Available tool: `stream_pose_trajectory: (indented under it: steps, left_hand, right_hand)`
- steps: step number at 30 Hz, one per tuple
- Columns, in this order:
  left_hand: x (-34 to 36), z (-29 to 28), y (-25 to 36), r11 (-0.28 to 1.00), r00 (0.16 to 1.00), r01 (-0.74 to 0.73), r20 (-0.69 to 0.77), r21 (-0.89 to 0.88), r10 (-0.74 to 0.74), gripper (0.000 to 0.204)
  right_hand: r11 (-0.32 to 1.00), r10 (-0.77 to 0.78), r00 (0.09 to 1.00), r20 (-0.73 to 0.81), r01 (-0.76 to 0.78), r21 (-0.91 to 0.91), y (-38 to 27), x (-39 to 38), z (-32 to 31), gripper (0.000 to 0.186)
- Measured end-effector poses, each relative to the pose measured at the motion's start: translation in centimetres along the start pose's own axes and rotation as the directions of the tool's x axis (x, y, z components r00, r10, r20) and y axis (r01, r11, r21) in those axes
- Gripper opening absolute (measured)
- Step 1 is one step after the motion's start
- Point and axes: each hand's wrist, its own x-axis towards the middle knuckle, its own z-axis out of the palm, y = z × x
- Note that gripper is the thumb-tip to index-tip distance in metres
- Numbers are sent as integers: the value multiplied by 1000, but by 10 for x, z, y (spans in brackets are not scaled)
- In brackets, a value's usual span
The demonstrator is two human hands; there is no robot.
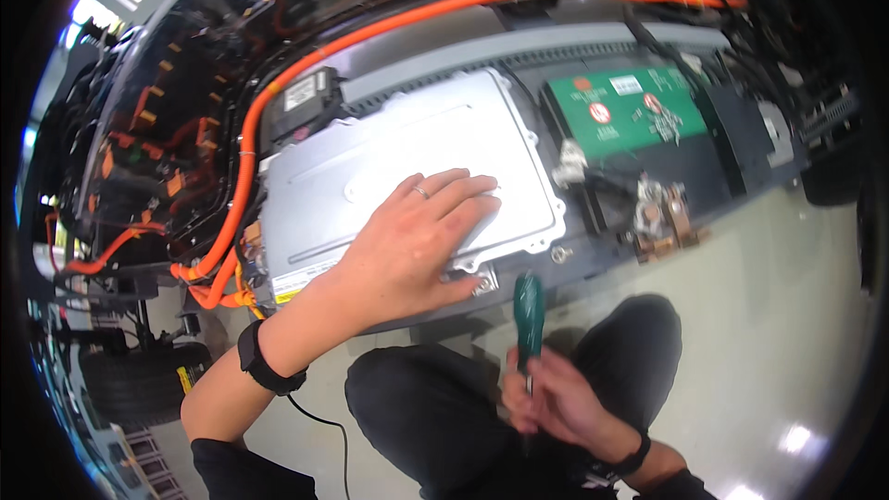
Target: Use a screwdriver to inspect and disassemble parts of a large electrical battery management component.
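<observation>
Two hands busy: our left hand (pixel 417 241) lies spread flat on the grey metal cover (pixel 407 171) beside the orange cable (pixel 250 143); right hand (pixel 556 398) is clenched on the green-handled screwdriver (pixel 529 315), below the cover's near edge. Cover looks rigid, heavy, smooth; we'd grip its flanged rim

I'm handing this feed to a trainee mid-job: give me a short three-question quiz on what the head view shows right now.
1. True or false: the left hand lies flat on the silver metal cover.
2. What does the right hand hold? A) a green-handled screwdriver B) pliers C) a torch
3. What colour is the thick cable that curves around the cover's left and top sides?

Key:
1. True; palm down near the cover's front edge.
2. A, the green-handled screwdriver, its handle pointing up.
3. Orange.
</observation>
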Motion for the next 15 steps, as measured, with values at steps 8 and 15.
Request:
stream_pose_trajectory:
  steps: [8,15]
  left_hand:
    - [-34,7,-44,874,927,364,-37,323,-373,79]
    - [-33,-5,-47,892,923,379,-25,248,-385,80]
  right_hand:
    - [549,141,989,41,-44,-835,-53,-34,14,23]
    - [613,-240,969,-61,102,-784,-138,-52,51,30]
